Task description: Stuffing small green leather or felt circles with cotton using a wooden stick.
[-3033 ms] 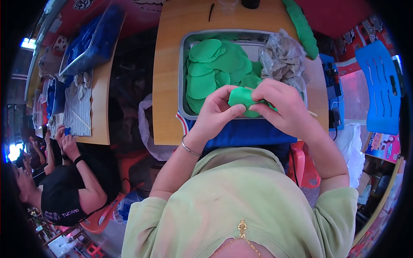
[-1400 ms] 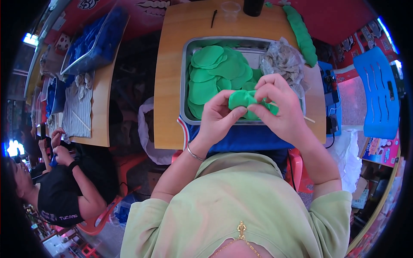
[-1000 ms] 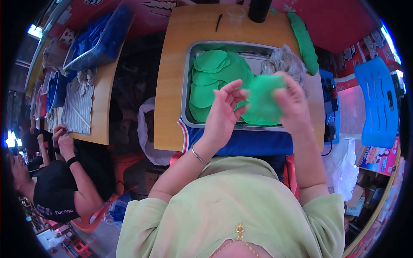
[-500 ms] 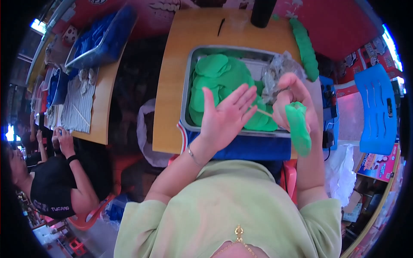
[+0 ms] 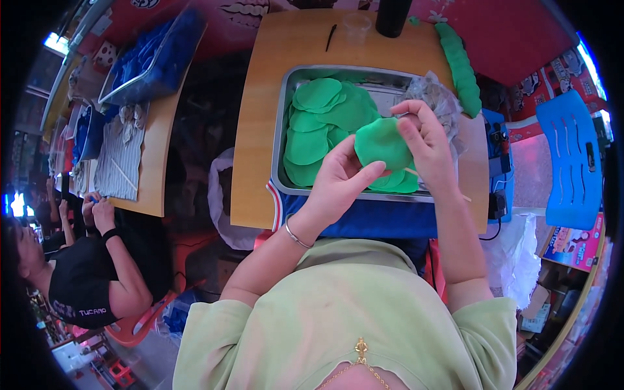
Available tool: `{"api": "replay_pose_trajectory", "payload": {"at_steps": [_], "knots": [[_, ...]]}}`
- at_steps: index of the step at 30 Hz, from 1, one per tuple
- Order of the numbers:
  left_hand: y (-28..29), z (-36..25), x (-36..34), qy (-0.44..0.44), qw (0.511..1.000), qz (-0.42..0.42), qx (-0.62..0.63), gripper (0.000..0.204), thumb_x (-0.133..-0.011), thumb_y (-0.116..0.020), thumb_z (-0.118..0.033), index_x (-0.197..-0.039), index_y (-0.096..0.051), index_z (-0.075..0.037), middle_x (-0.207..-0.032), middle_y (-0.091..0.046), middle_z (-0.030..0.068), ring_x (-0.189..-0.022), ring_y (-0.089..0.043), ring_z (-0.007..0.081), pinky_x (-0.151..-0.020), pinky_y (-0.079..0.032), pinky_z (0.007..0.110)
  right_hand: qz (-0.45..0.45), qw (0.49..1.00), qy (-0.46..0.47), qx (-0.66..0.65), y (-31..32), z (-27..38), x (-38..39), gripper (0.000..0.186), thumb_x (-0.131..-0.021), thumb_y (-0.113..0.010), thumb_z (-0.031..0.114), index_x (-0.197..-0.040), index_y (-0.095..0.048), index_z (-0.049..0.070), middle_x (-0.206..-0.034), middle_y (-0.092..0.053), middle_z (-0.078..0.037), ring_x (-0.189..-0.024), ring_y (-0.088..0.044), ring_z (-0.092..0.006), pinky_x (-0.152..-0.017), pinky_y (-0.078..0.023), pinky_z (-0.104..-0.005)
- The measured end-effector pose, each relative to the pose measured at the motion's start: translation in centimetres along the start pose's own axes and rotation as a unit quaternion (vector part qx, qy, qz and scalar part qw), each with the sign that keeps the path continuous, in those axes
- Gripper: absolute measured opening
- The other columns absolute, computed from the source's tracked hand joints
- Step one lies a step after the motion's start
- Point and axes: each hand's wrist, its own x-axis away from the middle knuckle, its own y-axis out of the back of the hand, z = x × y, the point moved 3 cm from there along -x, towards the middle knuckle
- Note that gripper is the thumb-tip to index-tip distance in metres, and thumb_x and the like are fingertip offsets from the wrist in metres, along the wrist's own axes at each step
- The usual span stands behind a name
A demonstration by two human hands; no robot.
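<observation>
2 hands point(image 5: 338, 185) point(image 5: 429, 146), 1 green disc point(image 5: 382, 144) held

Head fisheye looks down at hands point(image 5: 337, 187)

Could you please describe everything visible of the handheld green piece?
The green piece is a roughly round, matte disc, seemingly soft and dough-like, with an uneven edge. Its broad face shows above the metal tray. The left hand pinches its lower left edge; the right hand meets its upper right.
</observation>
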Motion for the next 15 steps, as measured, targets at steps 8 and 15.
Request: {"api": "replay_pose_trajectory", "payload": {"at_steps": [8, 15], "knots": [[-0.3, 0.4, -0.4, -0.063, 0.993, -0.094, -0.014, 0.031, -0.088, -0.061, -0.007, -0.115, -0.047, -0.002, -0.106, -0.056, 0.0032, -0.097, -0.056, 0.0116, -0.084, -0.052, 0.030, -0.058, 0.994, 0.044, 0.080, -1.4, -0.7, 1.5, 0.026, -0.089, -0.062, 0.026, -0.093, -0.053, 0.002, -0.075, -0.056, -0.002, -0.068, -0.051, -0.0054, -0.059, -0.042, -0.0214], [0.4, 1.8, -0.8, -0.135, 0.975, -0.173, 0.045, 0.018, -0.095, -0.053, -0.023, -0.098, -0.051, -0.005, -0.090, -0.052, -0.0004, -0.079, -0.046, 0.0045, -0.063, -0.040, 0.019, -0.082, 0.954, 0.222, 0.181, -3.4, 0.2, 2.0, 0.031, -0.083, -0.070, 0.027, -0.081, -0.051, 0.002, -0.065, -0.050, -0.003, -0.057, -0.045, -0.0077, -0.050, -0.039, -0.0229]]}}
